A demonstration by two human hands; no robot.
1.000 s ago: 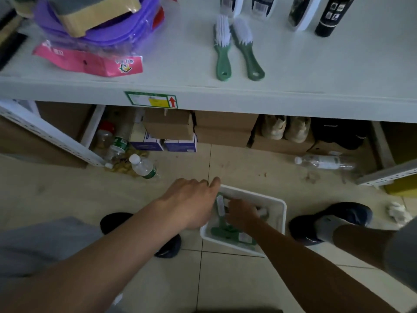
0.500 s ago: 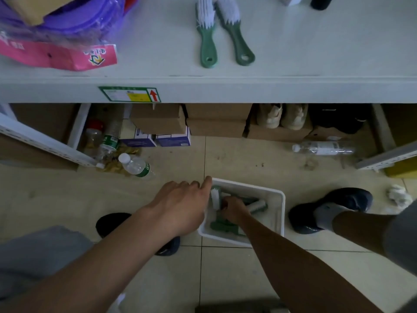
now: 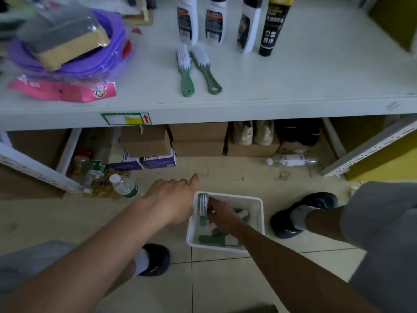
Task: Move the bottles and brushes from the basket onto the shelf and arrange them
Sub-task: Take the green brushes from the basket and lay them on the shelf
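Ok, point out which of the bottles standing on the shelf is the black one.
The black bottle is the rightmost of the four, with a yellow top; the three white bottles stand to its left.

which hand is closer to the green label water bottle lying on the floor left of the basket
Left. The left hand sits at the basket's left rim, just right of the water bottle. The right hand is farther right, inside the basket, holding a brush.
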